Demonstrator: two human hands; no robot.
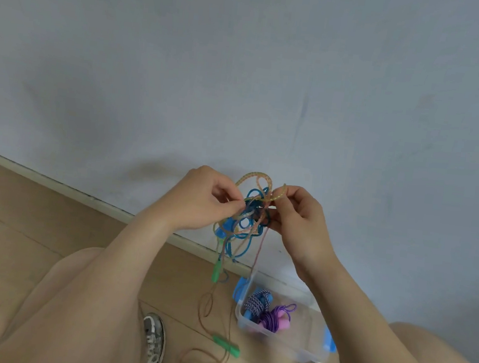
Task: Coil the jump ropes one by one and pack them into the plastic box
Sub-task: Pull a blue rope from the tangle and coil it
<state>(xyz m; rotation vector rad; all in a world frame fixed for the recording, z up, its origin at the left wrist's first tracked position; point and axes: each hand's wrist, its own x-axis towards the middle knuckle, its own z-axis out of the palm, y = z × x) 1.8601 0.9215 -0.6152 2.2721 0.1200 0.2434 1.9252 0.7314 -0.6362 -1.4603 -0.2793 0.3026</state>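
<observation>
My knees frame the view; above them my left hand and right hand each pinch a strand of the rope tangle in their fingers, with the box on the floor at its 5 o'clock. Tugging the wrong loop could cinch the knot tighter. The green handle dangling at 7 o'clock might also snag.

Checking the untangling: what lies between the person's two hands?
In the head view, a knotted tangle of blue and pastel speckled jump ropes fills the gap; the left hand and right hand each pinch its strands.
</observation>
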